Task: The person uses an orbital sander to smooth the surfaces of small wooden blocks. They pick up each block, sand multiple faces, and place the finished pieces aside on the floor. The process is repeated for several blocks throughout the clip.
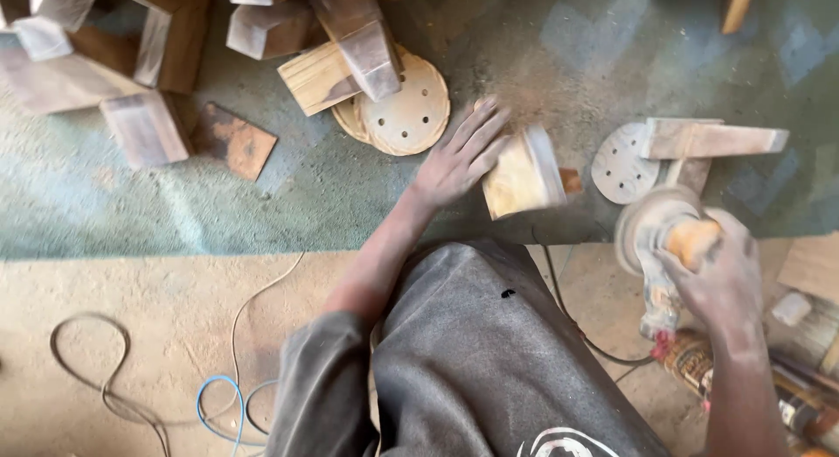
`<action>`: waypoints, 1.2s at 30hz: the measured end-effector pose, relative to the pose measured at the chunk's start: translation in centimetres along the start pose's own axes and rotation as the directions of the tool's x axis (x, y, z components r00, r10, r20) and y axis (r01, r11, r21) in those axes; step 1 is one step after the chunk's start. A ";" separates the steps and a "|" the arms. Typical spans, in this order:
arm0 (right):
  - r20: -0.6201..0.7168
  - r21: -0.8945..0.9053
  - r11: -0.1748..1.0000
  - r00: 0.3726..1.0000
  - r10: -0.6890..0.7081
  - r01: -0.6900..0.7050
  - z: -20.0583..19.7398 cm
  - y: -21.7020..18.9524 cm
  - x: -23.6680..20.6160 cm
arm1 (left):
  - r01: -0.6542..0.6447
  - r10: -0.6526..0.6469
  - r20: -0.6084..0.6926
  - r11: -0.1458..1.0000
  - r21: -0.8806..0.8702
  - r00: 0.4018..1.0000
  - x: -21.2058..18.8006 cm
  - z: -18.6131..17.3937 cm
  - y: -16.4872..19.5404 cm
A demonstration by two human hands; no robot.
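Observation:
My left hand [461, 158] reaches forward over the dusty green work surface [218, 204], its fingers spread and touching the left side of a small pale wooden block [522, 173], which is blurred. My right hand [718, 278] grips the orange top of a round electric sander [657, 225] at the right, held just off the block. The sander's cord runs down past my grey-clad knee.
Tan sanding discs [406, 107] lie behind my left hand under wooden offcuts [350, 59]. More wood blocks [144, 125] are piled at the back left. A grey disc [619, 164] and a wooden piece [712, 141] lie at the right. Cables [114, 387] trail on the floor.

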State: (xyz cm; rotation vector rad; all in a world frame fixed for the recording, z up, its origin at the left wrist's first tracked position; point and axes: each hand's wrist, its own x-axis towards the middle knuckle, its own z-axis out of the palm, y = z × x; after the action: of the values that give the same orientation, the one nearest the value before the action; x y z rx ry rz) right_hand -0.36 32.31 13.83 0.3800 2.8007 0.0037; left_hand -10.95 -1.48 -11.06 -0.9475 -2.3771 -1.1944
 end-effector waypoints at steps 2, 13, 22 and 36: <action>-0.031 0.081 0.995 0.998 0.059 -0.057 0.4 0.7 -0.9 | -0.043 0.028 0.056 0.961 0.272 0.998 1.0 -0.3 -1.2; -0.109 0.367 0.919 0.988 -0.112 0.145 7.7 -7.3 1.0 | 0.687 -0.637 0.317 0.492 -0.535 0.703 -1.5 -6.1 4.8; -0.013 0.512 0.842 0.982 -0.191 0.170 11.2 -14.5 7.2 | 0.706 -0.846 0.438 -0.108 -0.700 0.305 5.3 1.0 6.3; -0.062 0.398 0.907 0.991 -0.122 0.137 10.6 -18.0 9.4 | 0.808 -0.895 0.382 -0.044 -0.587 0.229 6.4 -0.9 6.0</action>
State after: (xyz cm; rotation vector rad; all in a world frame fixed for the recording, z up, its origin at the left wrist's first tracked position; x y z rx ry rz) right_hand -10.39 16.93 0.10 0.2848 2.8450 -0.6103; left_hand -11.51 3.08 -3.58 0.9248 -2.2585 -2.6392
